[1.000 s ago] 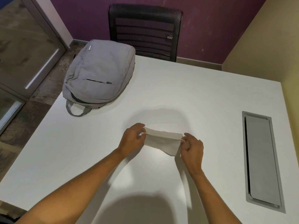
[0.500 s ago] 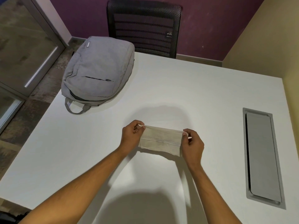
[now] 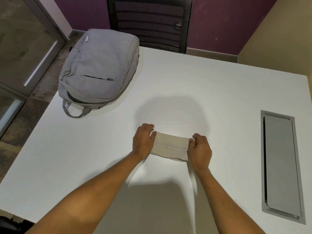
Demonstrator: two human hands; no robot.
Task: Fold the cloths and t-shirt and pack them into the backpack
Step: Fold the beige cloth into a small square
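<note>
Near the bench's (image 3: 211, 85) middle, both hands are pinching a small folded cloth (image 3: 170, 146) by its ends: left hand (image 3: 143, 141) and right hand (image 3: 200, 148), fingers curled on it. Folding is seemingly finishing. Next it is needing carrying to the backpack (image 3: 99, 68) at the far-left corner, whose opening is hardly showing.
</note>
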